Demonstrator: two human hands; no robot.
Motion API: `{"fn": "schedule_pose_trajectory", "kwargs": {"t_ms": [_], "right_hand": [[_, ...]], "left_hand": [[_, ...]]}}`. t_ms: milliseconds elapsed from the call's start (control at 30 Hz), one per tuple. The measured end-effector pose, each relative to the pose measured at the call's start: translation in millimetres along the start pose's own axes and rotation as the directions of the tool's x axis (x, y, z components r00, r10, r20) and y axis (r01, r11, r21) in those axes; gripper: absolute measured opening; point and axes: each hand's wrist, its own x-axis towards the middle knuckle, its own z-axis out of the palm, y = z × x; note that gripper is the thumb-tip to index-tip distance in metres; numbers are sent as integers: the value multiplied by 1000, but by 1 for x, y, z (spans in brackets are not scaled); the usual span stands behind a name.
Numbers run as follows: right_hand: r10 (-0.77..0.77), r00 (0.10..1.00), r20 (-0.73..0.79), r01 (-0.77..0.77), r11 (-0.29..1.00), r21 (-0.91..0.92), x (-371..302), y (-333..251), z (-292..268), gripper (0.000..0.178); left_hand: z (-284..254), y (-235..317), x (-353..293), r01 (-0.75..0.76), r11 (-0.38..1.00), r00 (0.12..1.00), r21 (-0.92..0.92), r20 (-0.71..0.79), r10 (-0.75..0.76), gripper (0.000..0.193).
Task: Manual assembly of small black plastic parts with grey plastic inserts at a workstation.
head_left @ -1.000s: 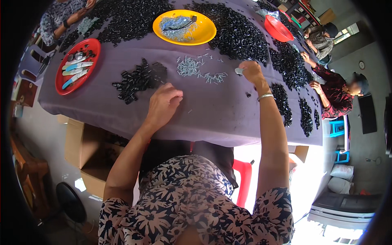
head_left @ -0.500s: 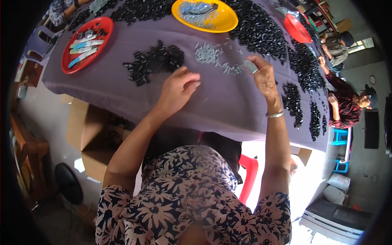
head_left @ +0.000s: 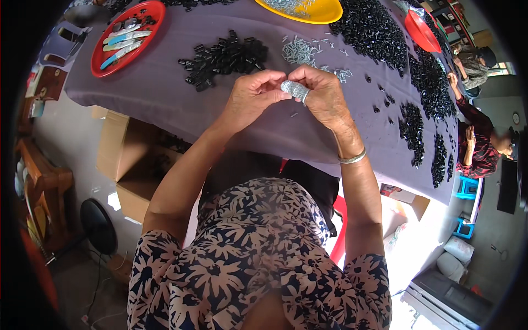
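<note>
My left hand (head_left: 245,102) and my right hand (head_left: 324,99) meet fingertip to fingertip above the near part of the purple-grey cloth. Both are closed in a pinch; anything between the tips is too small or hidden to make out. A silvery wrapping (head_left: 295,91) covers one finger of my right hand. Just beyond my left hand lies a pile of short black plastic pieces (head_left: 225,59). Past my right hand sits a small heap of thin silvery pins (head_left: 300,52), with several strewn beside it. One loose pin (head_left: 293,115) rests on the cloth below my hands.
On the left, a red plate (head_left: 97,60) carries knives with blue and white handles. A yellow plate (head_left: 330,17) of pins stands at the far side. Large black-piece heaps (head_left: 368,33) spread to the right, near a red bowl (head_left: 422,33). Other people (head_left: 484,132) sit at the right.
My right hand has come left from beside the pins to meet my left hand, which has turned and closed its fingers. The view has shifted slightly, moving the tabletop up and right.
</note>
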Motion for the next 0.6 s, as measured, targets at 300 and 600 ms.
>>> {"fn": "schedule_pose_trajectory", "kwargs": {"t_ms": [300,600], "right_hand": [[-33,998,-49,21,973,-229,-10,-2,-3,8],[-160,961,226,235,905,-356,-26,5,-19,17]], "left_hand": [[-1,1,1,-29,955,1000,294,13,26,17],[-4,0,7,-98,995,992,-34,-80,95,12]]}}
